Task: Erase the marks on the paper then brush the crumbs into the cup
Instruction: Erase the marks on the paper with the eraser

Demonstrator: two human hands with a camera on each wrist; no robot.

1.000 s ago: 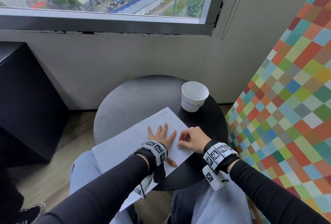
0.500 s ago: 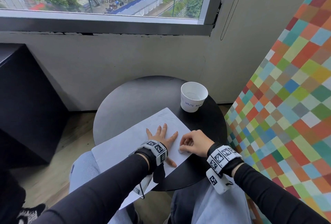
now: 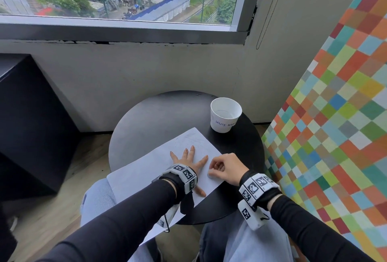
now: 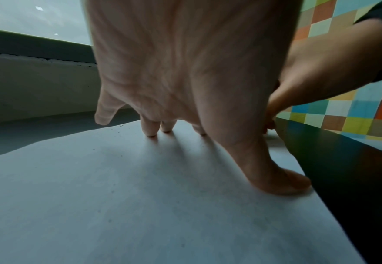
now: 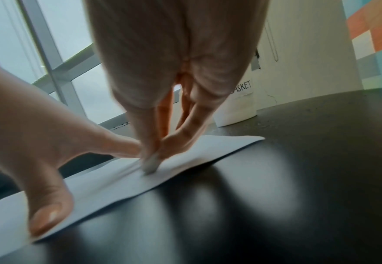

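A white sheet of paper (image 3: 150, 167) lies across the round black table (image 3: 159, 115), its near end hanging over the edge. My left hand (image 3: 186, 159) presses flat on the paper with fingers spread (image 4: 150, 128). Just to its right, my right hand (image 3: 222, 169) pinches a small whitish eraser (image 5: 150, 165) and holds it against the paper near the right edge. Faint grey streaks show on the paper (image 5: 117, 176) beside the eraser. A white paper cup (image 3: 225, 115) labelled "WASTE BASKET" stands upright at the table's far right, apart from the paper. Tiny dark crumbs speckle the paper (image 4: 117, 128).
A multicoloured checkered panel (image 3: 335, 125) stands close along the right of the table. A dark cabinet (image 3: 31, 125) stands to the left. The wall and window sill (image 3: 125, 35) lie behind the table. My knees are under the near edge.
My right hand with the eraser has slid slightly back and forth on the paper near the right edge. The left hand stays pressed in place.
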